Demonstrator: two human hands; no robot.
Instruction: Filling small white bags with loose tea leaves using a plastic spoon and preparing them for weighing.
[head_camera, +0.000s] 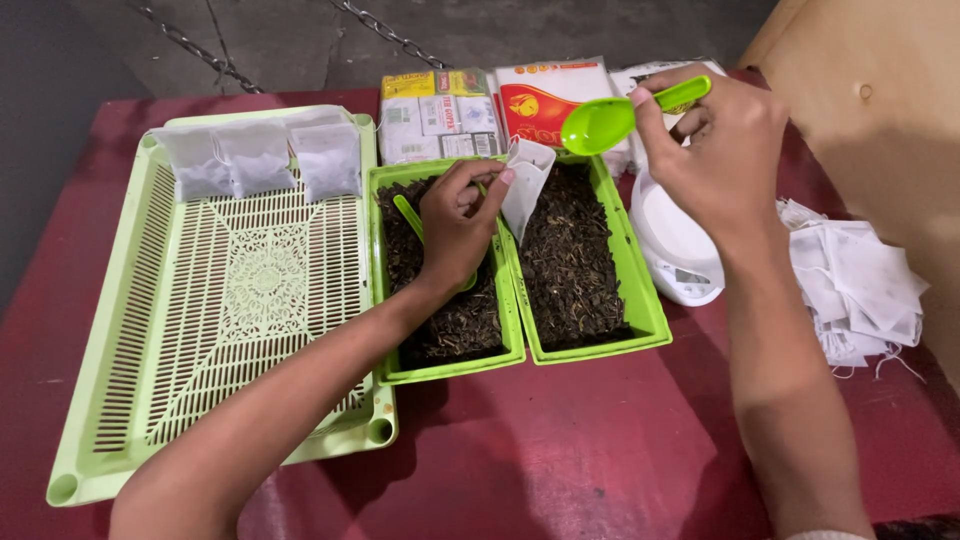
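My left hand holds a small white paper bag open above two narrow green trays filled with dark dried leaves. My right hand grips a bright green plastic scoop by its handle, its bowl just above and right of the bag's mouth. A second green scoop lies in the left tray's leaves, partly hidden under my left hand.
A large pale green slotted tray sits at left with three filled white bags along its far end. A white scale stands right of the leaf trays. A pile of white bags lies far right. Packets line the back.
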